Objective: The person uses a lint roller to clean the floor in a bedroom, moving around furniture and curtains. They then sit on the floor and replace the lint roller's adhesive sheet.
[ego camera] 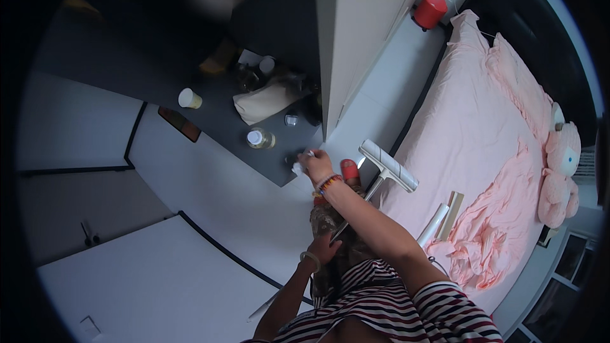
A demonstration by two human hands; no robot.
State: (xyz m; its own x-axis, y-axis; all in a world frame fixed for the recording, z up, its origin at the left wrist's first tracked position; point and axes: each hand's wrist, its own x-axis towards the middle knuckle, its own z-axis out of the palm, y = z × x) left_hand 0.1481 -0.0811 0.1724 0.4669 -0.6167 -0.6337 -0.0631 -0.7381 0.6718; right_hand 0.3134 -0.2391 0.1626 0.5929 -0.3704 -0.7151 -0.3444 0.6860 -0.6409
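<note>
My left hand (324, 249), with a pale bangle at the wrist, grips the metal pole of a long-handled lint roller (388, 166). The roller's white head points up and away from me, beside the edge of the bed. My right hand (318, 166), wearing beaded bracelets, pinches a crumpled white piece of paper or film (298, 168) near the corner of a dark tabletop (281, 171). On that tabletop, close to the right hand, stands a bottle with a white cap (259, 138). A small dark-rimmed jar or box (291, 119) sits beyond it.
A beige pouch (267, 100), a paper cup (189, 98) and a phone (179, 124) lie on the dark tabletop. To the right is a bed with pink bedding (457, 128), a white roll (432, 225), a narrow box (450, 216) and a plush toy (562, 162). A red bin (430, 11) stands farther off.
</note>
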